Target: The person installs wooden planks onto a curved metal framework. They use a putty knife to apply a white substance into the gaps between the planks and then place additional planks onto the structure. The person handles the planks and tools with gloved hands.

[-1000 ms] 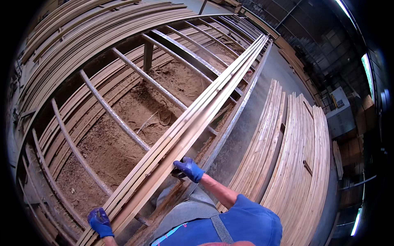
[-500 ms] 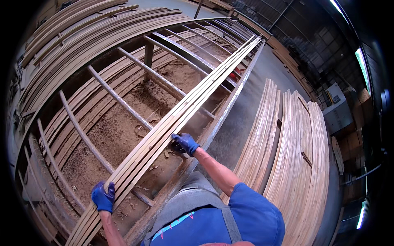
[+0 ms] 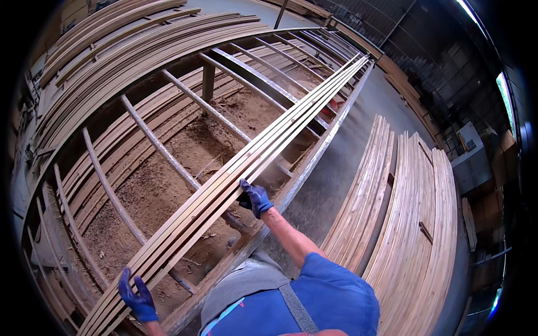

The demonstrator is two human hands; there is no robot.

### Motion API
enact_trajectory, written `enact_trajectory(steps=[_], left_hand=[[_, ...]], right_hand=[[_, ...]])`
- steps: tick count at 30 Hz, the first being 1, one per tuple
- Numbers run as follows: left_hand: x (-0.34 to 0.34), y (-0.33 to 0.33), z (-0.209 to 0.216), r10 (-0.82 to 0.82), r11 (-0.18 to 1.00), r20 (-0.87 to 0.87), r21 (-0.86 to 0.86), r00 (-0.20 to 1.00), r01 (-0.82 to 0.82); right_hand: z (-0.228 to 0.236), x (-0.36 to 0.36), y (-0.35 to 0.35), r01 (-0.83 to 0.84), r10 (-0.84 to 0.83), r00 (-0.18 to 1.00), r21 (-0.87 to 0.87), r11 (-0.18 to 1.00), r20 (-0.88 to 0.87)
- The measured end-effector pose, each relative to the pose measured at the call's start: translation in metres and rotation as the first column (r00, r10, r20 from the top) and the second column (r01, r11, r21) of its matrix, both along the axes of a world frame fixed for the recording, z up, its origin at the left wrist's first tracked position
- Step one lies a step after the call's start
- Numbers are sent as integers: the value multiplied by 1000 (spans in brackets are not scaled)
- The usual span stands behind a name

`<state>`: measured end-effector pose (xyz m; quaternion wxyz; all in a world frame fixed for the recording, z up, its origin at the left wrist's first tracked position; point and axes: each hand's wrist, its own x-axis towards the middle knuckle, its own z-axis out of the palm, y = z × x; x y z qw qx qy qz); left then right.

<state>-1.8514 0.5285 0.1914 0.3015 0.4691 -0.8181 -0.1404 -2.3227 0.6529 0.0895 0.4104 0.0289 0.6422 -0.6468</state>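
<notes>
Several long, pale wooden strips [image 3: 235,168] lie side by side, running from the lower left toward the far end of a metal rack [image 3: 330,147]. Both of my hands wear blue gloves. My left hand [image 3: 137,297] is over the near end of the strips, its fingers and thumb spread apart. Farther along, my right hand [image 3: 255,199] holds the right edge of the outermost strip; part of its fingers is hidden underneath.
Bars [image 3: 151,137] cross the rack above a heap of sawdust [image 3: 134,207]. More boards [image 3: 140,42] are stacked beyond its left side. A wide stack of boards [image 3: 412,207] stands on my right. A grey-white box-shaped cabinet [image 3: 471,162] is behind it.
My left hand has loosened from around the strips and its fingers have spread. My right hand remains at the strips' edge. The view has shifted slightly.
</notes>
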Motion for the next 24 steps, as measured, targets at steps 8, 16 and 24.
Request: enact_trajectory(steps=[8, 16, 24], left_hand=[[108, 77, -118, 940, 338, -337, 941, 58, -7], [81, 82, -128, 904, 420, -369, 859, -215, 293], [30, 58, -171, 531, 776, -439, 595, -725, 208]], right_hand=[[-2, 12, 22, -71, 104, 984, -215, 974, 147], [-97, -46, 50, -39, 134, 972, -428, 903, 194], [98, -4, 41, -922, 910, 374, 178, 344, 178]])
